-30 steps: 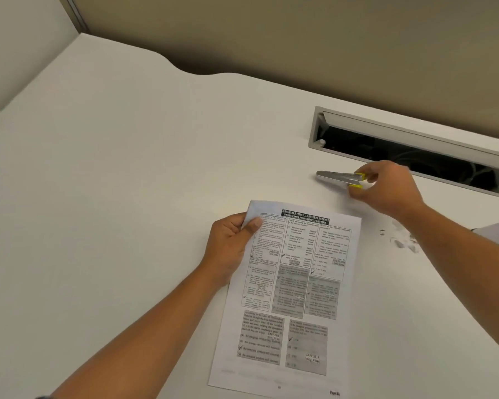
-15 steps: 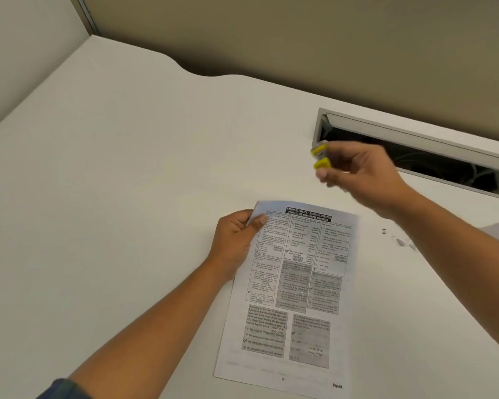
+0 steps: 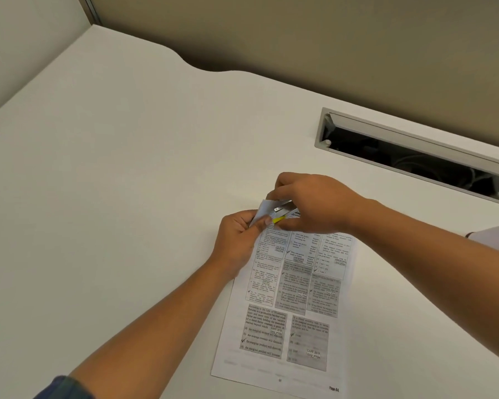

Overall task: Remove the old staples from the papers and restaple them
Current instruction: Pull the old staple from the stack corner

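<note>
- At the papers' [image 3: 288, 312] top left corner, our left hand [image 3: 238, 240] pinches the lifted edge.
- There too, our right hand [image 3: 314, 205] grips a tool [image 3: 283, 210] against it.
- The papers lie on the surface [image 3: 127, 197].

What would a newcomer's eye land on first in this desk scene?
First, the two hands meeting at the top left corner of the printed papers, mid-desk. The left hand pinches the lifted corner while the right hand holds a silver and yellow staple remover at it. Next, the dark open cable slot cut into the white desk at the upper right.
</note>
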The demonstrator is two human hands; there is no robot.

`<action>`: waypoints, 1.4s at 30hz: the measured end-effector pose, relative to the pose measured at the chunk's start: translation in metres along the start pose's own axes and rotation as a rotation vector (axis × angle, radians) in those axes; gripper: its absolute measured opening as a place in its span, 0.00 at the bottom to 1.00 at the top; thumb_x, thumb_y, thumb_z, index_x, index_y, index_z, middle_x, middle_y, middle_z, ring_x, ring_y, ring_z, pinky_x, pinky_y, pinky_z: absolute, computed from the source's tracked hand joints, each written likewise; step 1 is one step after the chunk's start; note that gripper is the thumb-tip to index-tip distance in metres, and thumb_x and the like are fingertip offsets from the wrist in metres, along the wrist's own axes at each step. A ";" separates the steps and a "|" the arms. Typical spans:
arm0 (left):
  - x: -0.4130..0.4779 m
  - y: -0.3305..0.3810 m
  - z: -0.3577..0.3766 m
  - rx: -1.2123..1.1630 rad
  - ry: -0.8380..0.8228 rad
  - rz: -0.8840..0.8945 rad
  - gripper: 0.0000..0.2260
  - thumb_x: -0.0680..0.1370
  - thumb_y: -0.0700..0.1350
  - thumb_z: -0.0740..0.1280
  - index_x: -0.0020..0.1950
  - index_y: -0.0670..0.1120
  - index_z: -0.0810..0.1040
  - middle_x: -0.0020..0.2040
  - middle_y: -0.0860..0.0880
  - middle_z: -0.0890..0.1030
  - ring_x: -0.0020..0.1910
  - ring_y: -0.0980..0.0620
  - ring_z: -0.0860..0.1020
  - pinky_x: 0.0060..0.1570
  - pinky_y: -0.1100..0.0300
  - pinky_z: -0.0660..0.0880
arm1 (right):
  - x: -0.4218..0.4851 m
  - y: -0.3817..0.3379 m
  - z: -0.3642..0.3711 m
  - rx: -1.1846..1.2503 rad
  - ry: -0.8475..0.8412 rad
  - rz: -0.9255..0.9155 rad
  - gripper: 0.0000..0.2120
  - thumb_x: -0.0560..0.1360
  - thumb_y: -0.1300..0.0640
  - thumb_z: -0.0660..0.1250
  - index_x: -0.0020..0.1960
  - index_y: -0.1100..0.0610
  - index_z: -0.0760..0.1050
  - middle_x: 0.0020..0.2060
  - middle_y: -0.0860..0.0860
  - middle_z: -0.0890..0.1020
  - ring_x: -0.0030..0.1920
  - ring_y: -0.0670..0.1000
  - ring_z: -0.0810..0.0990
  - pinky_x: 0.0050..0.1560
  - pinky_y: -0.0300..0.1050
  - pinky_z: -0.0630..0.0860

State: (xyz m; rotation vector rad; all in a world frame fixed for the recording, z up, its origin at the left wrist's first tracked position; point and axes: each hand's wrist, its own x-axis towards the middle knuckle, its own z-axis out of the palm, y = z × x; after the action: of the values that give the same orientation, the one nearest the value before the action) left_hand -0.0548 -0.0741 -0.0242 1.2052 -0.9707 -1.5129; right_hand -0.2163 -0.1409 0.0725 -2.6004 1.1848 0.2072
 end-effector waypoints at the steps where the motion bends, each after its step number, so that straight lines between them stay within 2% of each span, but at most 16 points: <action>1: 0.000 0.000 0.000 0.000 0.000 0.002 0.08 0.79 0.41 0.68 0.45 0.48 0.86 0.41 0.42 0.86 0.40 0.44 0.85 0.42 0.45 0.81 | 0.001 -0.001 0.001 -0.019 -0.005 -0.014 0.21 0.72 0.41 0.69 0.64 0.44 0.75 0.53 0.42 0.76 0.49 0.47 0.79 0.44 0.47 0.78; 5: -0.001 0.000 0.001 0.007 0.010 0.011 0.08 0.79 0.40 0.67 0.47 0.48 0.86 0.41 0.43 0.86 0.41 0.43 0.85 0.42 0.46 0.81 | 0.003 -0.003 0.002 -0.063 0.019 -0.038 0.19 0.72 0.41 0.69 0.61 0.44 0.76 0.53 0.42 0.77 0.50 0.48 0.78 0.42 0.45 0.75; 8: 0.000 -0.002 0.000 0.028 0.018 0.022 0.06 0.79 0.41 0.69 0.47 0.45 0.86 0.43 0.38 0.86 0.43 0.37 0.84 0.43 0.40 0.80 | 0.003 -0.003 0.004 -0.078 0.046 -0.046 0.16 0.73 0.41 0.68 0.58 0.45 0.78 0.51 0.42 0.78 0.52 0.48 0.76 0.41 0.44 0.73; 11: 0.001 -0.003 -0.001 0.051 0.050 0.009 0.06 0.77 0.42 0.70 0.46 0.42 0.86 0.43 0.36 0.85 0.41 0.40 0.84 0.43 0.37 0.79 | 0.003 -0.004 0.002 -0.047 0.068 -0.037 0.15 0.73 0.41 0.67 0.57 0.46 0.79 0.50 0.42 0.79 0.52 0.48 0.76 0.41 0.44 0.72; 13: 0.001 -0.003 -0.001 0.066 0.065 0.007 0.06 0.76 0.43 0.72 0.46 0.41 0.85 0.43 0.36 0.85 0.40 0.39 0.84 0.44 0.36 0.79 | 0.003 -0.005 0.001 -0.025 0.069 -0.030 0.15 0.74 0.41 0.67 0.57 0.46 0.79 0.50 0.42 0.79 0.52 0.47 0.76 0.41 0.44 0.72; 16: 0.001 -0.004 0.000 0.073 0.065 0.009 0.06 0.76 0.44 0.72 0.48 0.42 0.86 0.44 0.38 0.86 0.44 0.37 0.84 0.45 0.35 0.79 | 0.004 -0.006 0.001 -0.030 0.068 -0.029 0.15 0.74 0.41 0.66 0.57 0.45 0.80 0.50 0.41 0.79 0.52 0.47 0.76 0.41 0.43 0.71; 23: -0.001 -0.001 0.001 0.042 0.053 -0.005 0.05 0.76 0.44 0.72 0.49 0.45 0.86 0.44 0.41 0.86 0.45 0.40 0.85 0.46 0.39 0.81 | 0.005 -0.008 0.005 -0.047 0.099 -0.017 0.12 0.74 0.43 0.66 0.54 0.46 0.81 0.47 0.42 0.81 0.49 0.48 0.77 0.39 0.43 0.71; 28: -0.002 0.001 0.000 0.058 -0.005 0.002 0.05 0.77 0.44 0.70 0.49 0.47 0.86 0.42 0.47 0.87 0.43 0.46 0.85 0.45 0.47 0.82 | 0.004 -0.010 0.011 -0.050 0.130 0.007 0.09 0.74 0.47 0.67 0.49 0.48 0.83 0.43 0.43 0.81 0.46 0.48 0.77 0.38 0.43 0.70; 32: -0.003 0.000 -0.002 0.073 -0.039 -0.011 0.05 0.77 0.44 0.70 0.49 0.48 0.86 0.44 0.44 0.87 0.44 0.42 0.86 0.46 0.42 0.82 | 0.003 -0.008 0.012 -0.025 0.089 0.024 0.11 0.75 0.46 0.67 0.53 0.47 0.82 0.46 0.42 0.80 0.48 0.48 0.77 0.41 0.44 0.72; 36: -0.001 -0.001 -0.002 0.094 0.006 -0.012 0.03 0.77 0.44 0.72 0.47 0.48 0.86 0.42 0.43 0.87 0.42 0.41 0.85 0.44 0.37 0.81 | 0.002 -0.006 0.007 0.046 0.068 0.024 0.15 0.73 0.42 0.69 0.57 0.46 0.81 0.47 0.42 0.80 0.47 0.46 0.77 0.43 0.46 0.76; 42: -0.002 0.000 -0.001 0.084 0.008 -0.016 0.04 0.76 0.43 0.71 0.49 0.45 0.85 0.44 0.45 0.87 0.42 0.43 0.86 0.44 0.39 0.82 | -0.007 0.006 -0.008 0.198 0.096 0.108 0.20 0.69 0.41 0.74 0.58 0.47 0.80 0.48 0.42 0.81 0.46 0.43 0.78 0.45 0.44 0.78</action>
State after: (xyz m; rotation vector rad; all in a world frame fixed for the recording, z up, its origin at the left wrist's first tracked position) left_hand -0.0535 -0.0724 -0.0244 1.2805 -1.0299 -1.4913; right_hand -0.2257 -0.1420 0.0805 -2.4009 1.3091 -0.0141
